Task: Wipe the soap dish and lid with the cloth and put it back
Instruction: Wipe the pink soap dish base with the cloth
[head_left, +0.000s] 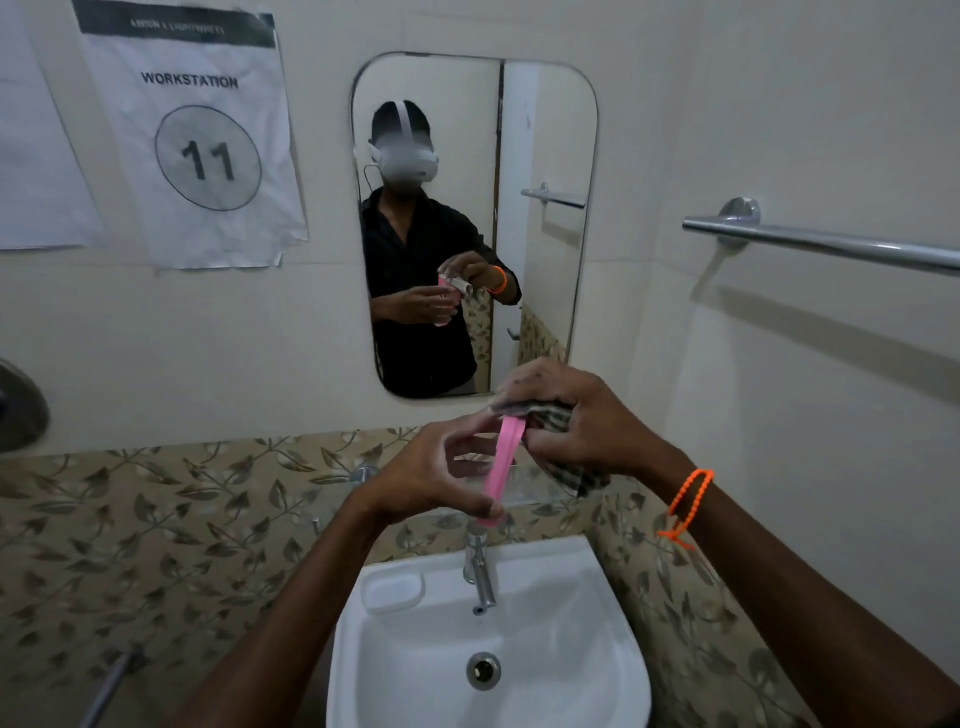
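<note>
My left hand (436, 475) grips a pink plastic soap dish part (501, 470), held on edge above the sink, so I see only its thin rim; whether it is the dish or the lid I cannot tell. My right hand (582, 421) holds a checked grey cloth (563, 452) bunched in its fingers and presses it against the upper right side of the pink piece. The cloth hangs down below the hand. The mirror (545, 156) reflects both hands holding the pink piece and the cloth. No second pink piece shows.
A white sink (597, 649) with a chrome tap (480, 571) and a moulded soap recess (392, 592) lies below the hands. A chrome towel rail (831, 244) runs along the right wall. A paper sign (192, 130) hangs left of the mirror.
</note>
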